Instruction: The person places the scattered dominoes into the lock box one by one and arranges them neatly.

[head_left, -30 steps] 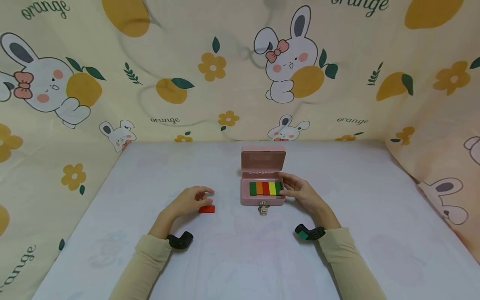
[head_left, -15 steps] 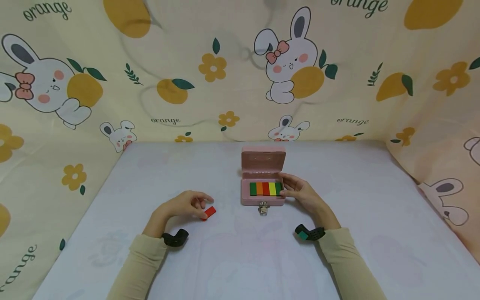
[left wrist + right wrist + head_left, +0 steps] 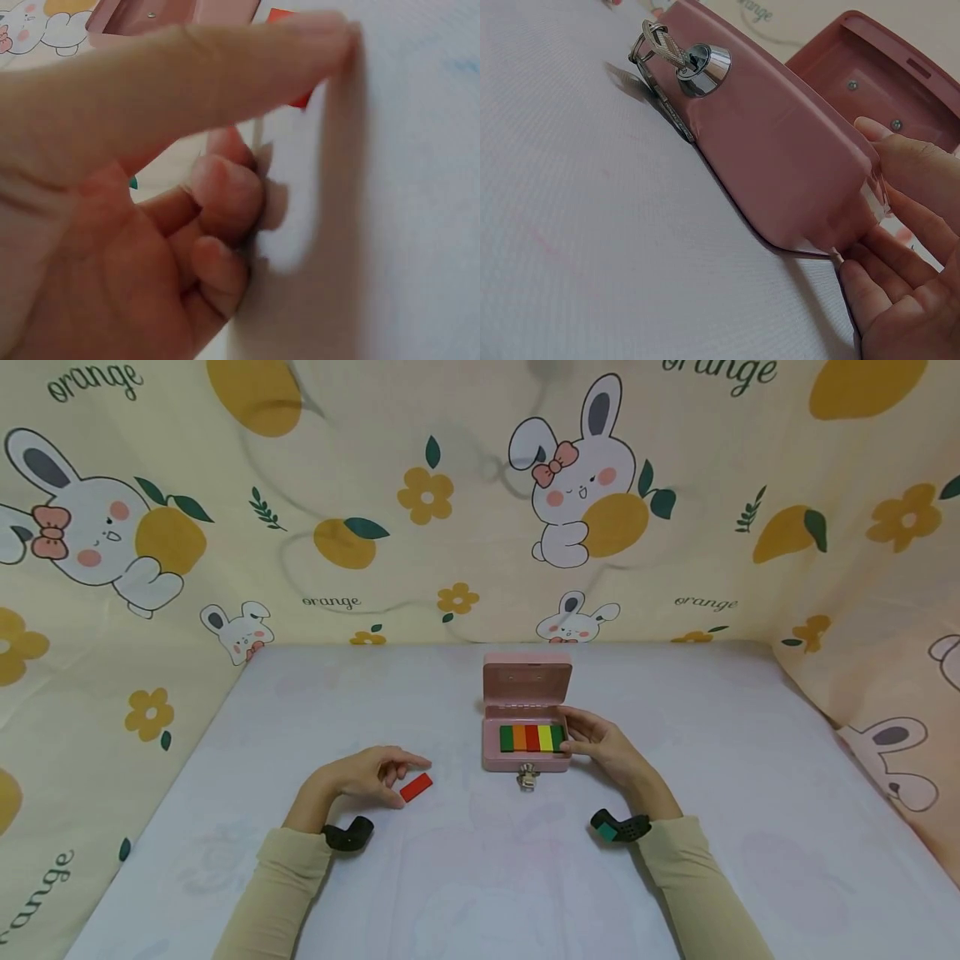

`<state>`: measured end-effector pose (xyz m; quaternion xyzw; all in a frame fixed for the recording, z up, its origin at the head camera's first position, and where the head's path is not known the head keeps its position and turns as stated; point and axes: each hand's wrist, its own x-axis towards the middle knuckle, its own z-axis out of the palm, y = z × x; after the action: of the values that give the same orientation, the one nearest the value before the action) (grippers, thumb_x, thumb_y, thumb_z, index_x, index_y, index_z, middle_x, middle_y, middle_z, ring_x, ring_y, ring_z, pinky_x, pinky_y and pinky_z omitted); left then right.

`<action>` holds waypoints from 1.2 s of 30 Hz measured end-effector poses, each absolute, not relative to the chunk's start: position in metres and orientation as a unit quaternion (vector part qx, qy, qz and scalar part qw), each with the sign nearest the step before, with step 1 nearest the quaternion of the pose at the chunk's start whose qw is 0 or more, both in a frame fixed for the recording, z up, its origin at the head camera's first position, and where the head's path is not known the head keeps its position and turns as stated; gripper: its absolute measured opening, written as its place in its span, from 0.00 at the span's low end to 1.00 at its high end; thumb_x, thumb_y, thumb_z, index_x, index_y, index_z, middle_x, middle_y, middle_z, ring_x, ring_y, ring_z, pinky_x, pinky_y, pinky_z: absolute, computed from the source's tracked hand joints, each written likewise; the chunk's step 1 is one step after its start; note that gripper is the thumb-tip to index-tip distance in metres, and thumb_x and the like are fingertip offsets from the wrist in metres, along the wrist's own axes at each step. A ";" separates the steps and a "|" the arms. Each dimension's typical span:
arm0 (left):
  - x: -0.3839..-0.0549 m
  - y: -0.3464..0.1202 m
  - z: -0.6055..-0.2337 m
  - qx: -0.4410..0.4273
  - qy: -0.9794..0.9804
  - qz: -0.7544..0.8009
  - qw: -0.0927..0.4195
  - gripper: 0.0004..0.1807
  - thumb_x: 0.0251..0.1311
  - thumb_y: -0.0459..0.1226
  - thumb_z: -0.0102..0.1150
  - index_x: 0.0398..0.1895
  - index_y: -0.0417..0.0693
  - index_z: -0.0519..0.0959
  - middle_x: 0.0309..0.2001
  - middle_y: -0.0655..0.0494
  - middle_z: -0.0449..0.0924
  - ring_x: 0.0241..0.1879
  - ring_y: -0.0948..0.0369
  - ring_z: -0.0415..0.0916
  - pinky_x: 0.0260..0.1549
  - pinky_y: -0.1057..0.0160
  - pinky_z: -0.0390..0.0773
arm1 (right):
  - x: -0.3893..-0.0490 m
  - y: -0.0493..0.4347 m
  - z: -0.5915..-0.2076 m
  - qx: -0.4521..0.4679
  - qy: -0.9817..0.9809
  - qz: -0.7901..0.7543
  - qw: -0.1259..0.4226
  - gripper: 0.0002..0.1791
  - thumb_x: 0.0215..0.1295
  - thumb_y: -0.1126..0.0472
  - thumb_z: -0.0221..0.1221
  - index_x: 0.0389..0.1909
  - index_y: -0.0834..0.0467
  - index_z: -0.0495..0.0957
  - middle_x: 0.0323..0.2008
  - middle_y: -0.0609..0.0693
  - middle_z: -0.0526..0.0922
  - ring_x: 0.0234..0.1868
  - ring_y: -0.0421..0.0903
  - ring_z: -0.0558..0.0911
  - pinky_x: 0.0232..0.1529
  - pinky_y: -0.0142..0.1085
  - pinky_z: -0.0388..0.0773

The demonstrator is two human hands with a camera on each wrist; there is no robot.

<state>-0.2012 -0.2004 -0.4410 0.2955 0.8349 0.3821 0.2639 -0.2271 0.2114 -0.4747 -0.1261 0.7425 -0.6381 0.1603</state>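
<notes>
A red block (image 3: 416, 787) lies slanted on the white cloth, left of the box. Around it my left hand (image 3: 367, 774) spreads thumb and index finger, which look apart from the block; its other fingers are bent. In the left wrist view, the thumb covers most of the block (image 3: 302, 99). A pink metal cash box (image 3: 491, 761) stands with its lid (image 3: 527, 682) raised. Inside lies a row of green, orange, red and yellow blocks (image 3: 532, 738). My right hand (image 3: 611, 752) grips the box's right end, thumb near the front corner and fingers along the side.
Keys (image 3: 664, 49) hang from the chrome lock (image 3: 705, 71) on the box front. White cloth (image 3: 480, 877) covers the table. A patterned curtain (image 3: 465, 552) closes off the back and sides. Each wrist wears a black camera (image 3: 348, 835).
My left hand has drawn slightly towards me, turning the red block from level to slanted; the thumb has come off it. My right hand and the box have stayed put.
</notes>
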 end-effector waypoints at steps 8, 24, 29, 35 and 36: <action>-0.201 -0.201 -0.442 0.319 0.834 0.370 0.255 0.29 0.50 0.33 0.69 0.59 0.41 0.76 0.34 0.48 0.68 0.28 0.68 0.61 0.29 0.75 0.62 | -0.227 0.211 -0.474 -0.126 0.743 -0.639 0.157 0.37 0.64 0.65 0.60 0.72 0.60 0.56 0.75 0.60 0.54 0.77 0.59 0.54 0.62 0.25 0.63; -0.201 -0.199 -0.445 0.304 0.834 0.388 0.249 0.26 0.49 0.35 0.71 0.55 0.41 0.78 0.32 0.46 0.67 0.27 0.70 0.60 0.29 0.74 0.62 | -0.228 0.210 -0.474 -0.133 0.742 -0.637 0.159 0.37 0.64 0.65 0.60 0.73 0.60 0.56 0.75 0.60 0.54 0.77 0.59 0.53 0.62 0.26 0.63; -0.202 -0.198 -0.445 0.289 0.835 0.393 0.253 0.26 0.49 0.36 0.71 0.54 0.42 0.79 0.31 0.48 0.66 0.28 0.69 0.60 0.29 0.73 0.62 | -0.227 0.210 -0.474 -0.136 0.743 -0.637 0.157 0.37 0.64 0.65 0.59 0.73 0.60 0.56 0.75 0.61 0.54 0.76 0.60 0.53 0.61 0.23 0.64; -0.202 -0.195 -0.446 0.275 0.839 0.400 0.245 0.24 0.48 0.37 0.72 0.51 0.42 0.80 0.31 0.49 0.67 0.29 0.67 0.61 0.29 0.73 0.62 | -0.227 0.211 -0.475 -0.133 0.740 -0.640 0.159 0.37 0.64 0.66 0.59 0.73 0.60 0.56 0.75 0.60 0.55 0.76 0.60 0.54 0.60 0.24 0.66; -0.202 -0.194 -0.445 0.272 0.840 0.402 0.242 0.24 0.48 0.37 0.72 0.51 0.42 0.80 0.32 0.49 0.67 0.29 0.66 0.61 0.29 0.73 0.62 | -0.227 0.211 -0.475 -0.133 0.740 -0.640 0.159 0.37 0.64 0.66 0.59 0.73 0.60 0.56 0.75 0.60 0.55 0.76 0.60 0.54 0.61 0.24 0.66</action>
<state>-0.2015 -0.1944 -0.4454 0.2720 0.8401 0.4022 0.2416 -0.2271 0.2111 -0.4753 -0.1325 0.7400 -0.6399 0.1594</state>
